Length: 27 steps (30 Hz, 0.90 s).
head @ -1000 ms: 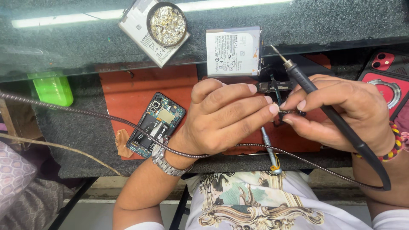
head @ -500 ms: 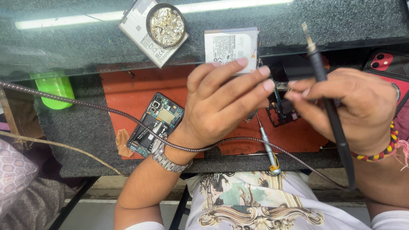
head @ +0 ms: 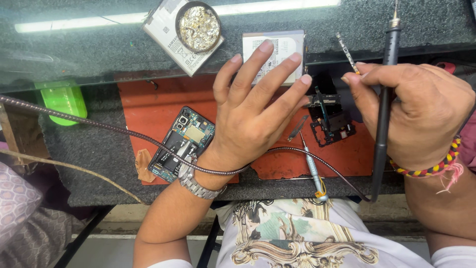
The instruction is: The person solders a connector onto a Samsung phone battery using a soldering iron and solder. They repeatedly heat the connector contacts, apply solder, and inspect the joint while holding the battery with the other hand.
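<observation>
Hands number two: the left hand [head: 258, 119] hovers splayed, grip released, at frame centre above the orange rubber mat [head: 148, 106]; the right hand [head: 416, 114], upper right, grasps one black soldering pen [head: 384, 109] and pinches one thin metal strip [head: 347, 52]. One opened smartphone [head: 181, 144] lies lower left.

Person, seen from above, both forearms bare.

Left hand [head: 258, 114]: a silver metal wristwatch [head: 196, 179] with a linked band sat at the wrist, at 7 o'clock from the knuckles.

Right hand [head: 421, 111]: a braided cord bracelet [head: 436, 164] in red, yellow and dark strands circled the wrist, with a loose pink tassel at 5 o'clock.

Torso: a white T-shirt [head: 297, 238] carried a large ornate print in gold, green and cream across the chest. Short white sleeve edges showed at 6 o'clock on both arms.
</observation>
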{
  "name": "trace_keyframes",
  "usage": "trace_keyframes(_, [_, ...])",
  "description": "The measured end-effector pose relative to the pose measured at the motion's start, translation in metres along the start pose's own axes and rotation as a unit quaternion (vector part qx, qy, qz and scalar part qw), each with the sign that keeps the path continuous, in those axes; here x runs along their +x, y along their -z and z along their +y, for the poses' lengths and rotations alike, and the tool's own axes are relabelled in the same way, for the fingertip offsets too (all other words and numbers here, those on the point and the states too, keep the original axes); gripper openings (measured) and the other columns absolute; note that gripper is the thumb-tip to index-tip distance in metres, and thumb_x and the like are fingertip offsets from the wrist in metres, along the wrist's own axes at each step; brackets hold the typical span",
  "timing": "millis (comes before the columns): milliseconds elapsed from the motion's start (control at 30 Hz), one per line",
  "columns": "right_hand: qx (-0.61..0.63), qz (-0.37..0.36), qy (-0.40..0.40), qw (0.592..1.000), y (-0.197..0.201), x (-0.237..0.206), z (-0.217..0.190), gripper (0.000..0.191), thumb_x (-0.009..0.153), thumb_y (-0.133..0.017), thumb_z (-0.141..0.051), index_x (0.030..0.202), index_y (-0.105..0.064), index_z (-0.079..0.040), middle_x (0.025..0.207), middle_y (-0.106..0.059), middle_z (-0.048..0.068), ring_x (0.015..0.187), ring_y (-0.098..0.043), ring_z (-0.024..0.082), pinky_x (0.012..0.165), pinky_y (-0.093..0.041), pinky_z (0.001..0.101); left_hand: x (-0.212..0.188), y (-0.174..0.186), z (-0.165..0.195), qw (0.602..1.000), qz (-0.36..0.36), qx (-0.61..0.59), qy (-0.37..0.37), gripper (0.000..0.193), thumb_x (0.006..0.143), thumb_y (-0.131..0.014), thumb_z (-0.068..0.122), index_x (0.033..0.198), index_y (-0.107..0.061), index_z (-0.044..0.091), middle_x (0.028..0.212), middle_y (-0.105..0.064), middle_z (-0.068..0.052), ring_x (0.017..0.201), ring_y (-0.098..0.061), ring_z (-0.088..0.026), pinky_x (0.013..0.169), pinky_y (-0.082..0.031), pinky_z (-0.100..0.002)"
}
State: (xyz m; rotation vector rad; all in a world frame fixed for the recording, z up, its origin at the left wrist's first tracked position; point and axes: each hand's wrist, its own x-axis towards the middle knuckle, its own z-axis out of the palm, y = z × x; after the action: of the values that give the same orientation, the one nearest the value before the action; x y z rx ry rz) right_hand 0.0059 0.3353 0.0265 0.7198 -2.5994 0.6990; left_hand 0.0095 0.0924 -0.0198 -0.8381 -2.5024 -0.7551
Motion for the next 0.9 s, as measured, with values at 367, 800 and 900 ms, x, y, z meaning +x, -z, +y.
trace_keyframes(367, [0.172,-0.004,-0.181,0.968,-0.018,-0.027,0.014,0.018,0.103,-0.078,0.001,0.104,-0.060,0.006,0.097,-0.075,0.015,0.081,-0.071,0.015,0.073,-0.056,0.0210,0.016,-0.022,0.027,0.999,-0.033,0.013,0.039,0.037,0.116,-0.053,0.012,0.152,-0.060,0.017,0.170,-0.033,-0.013,0.158,-0.019,-0.041,0.122,0.007,-0.062])
trace_keyframes(800, [0.222,0.004,-0.208,0.953,-0.022,-0.028,0.013,0.025,0.103,-0.076,0.001,0.110,-0.053,0.004,0.100,-0.074,0.013,0.073,-0.066,0.006,0.066,-0.052,0.0158,0.027,-0.026,0.035,0.992,-0.095,0.009,0.083,0.041,0.113,-0.056,0.011,0.152,-0.062,0.022,0.171,-0.025,-0.013,0.160,-0.017,-0.039,0.125,0.002,-0.068])
trace_keyframes(900, [0.257,0.016,-0.245,0.935,-0.024,-0.028,0.011,0.029,0.105,-0.076,0.000,0.112,-0.047,0.002,0.098,-0.073,0.012,0.069,-0.062,0.003,0.062,-0.049,0.0138,0.027,-0.026,0.035,0.992,-0.087,0.004,0.087,0.041,0.112,-0.057,0.013,0.152,-0.062,0.022,0.171,-0.025,-0.013,0.160,-0.017,-0.039,0.125,0.002,-0.068])
